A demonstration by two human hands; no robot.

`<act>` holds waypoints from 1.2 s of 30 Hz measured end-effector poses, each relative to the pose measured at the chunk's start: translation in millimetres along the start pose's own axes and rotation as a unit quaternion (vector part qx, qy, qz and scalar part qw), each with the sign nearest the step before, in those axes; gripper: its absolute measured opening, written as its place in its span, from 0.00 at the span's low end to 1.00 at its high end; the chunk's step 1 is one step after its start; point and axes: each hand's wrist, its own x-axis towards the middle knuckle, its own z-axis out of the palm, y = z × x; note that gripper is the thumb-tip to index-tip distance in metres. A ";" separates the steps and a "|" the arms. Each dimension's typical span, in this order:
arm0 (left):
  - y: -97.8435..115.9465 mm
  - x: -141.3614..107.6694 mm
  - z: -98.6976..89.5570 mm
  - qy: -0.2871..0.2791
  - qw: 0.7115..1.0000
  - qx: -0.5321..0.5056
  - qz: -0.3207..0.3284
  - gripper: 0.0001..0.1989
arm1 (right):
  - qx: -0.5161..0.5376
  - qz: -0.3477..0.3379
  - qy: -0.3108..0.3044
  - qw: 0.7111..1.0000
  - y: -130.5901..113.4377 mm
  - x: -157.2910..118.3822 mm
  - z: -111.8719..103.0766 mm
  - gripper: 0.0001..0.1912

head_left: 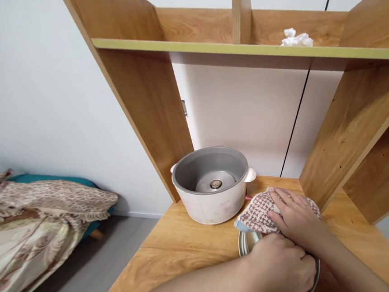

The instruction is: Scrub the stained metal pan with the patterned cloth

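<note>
A round metal vessel (244,243) with a ringed rim is at the front of the wooden tabletop, mostly covered by my hands. My left hand (282,265) is closed in a fist over it, and what the fingers grip is hidden. Just beyond, my right hand (293,216) holds a brown-and-white patterned cloth (260,211) with a light blue edge, its fingers laid across the top. The cloth overlaps the vessel's far rim. To the left stands a white rice cooker body (206,208), lidless, with a grey inside and a round metal button at its bottom.
Above the tabletop (172,239) runs a wooden shelf (206,49) with a yellow-green edge, holding crumpled white tissue (296,38). Upright wooden panels (144,100) flank the work area. At the lower left is a teal piece of furniture (55,179) covered by patterned fabric (37,232).
</note>
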 end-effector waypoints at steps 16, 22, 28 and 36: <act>2.6 -1.2 5.4 0.010 1.000 0.013 -0.020 0.10 | 0.065 -0.085 0.012 0.994 4.7 4.4 4.2 0.28; 1.9 -1.7 6.6 -0.002 1.000 0.014 -0.025 0.12 | 0.055 -0.054 -0.014 0.997 -3.4 10.2 -7.2 0.27; 3.0 0.8 6.8 -0.023 0.999 0.018 -0.029 0.11 | 0.053 -0.035 -0.097 0.993 -9.9 21.2 -29.6 0.24; 5.5 -2.4 8.9 -0.035 0.999 0.022 -0.034 0.11 | 0.062 0.070 -0.035 0.995 -20.3 30.3 -25.1 0.19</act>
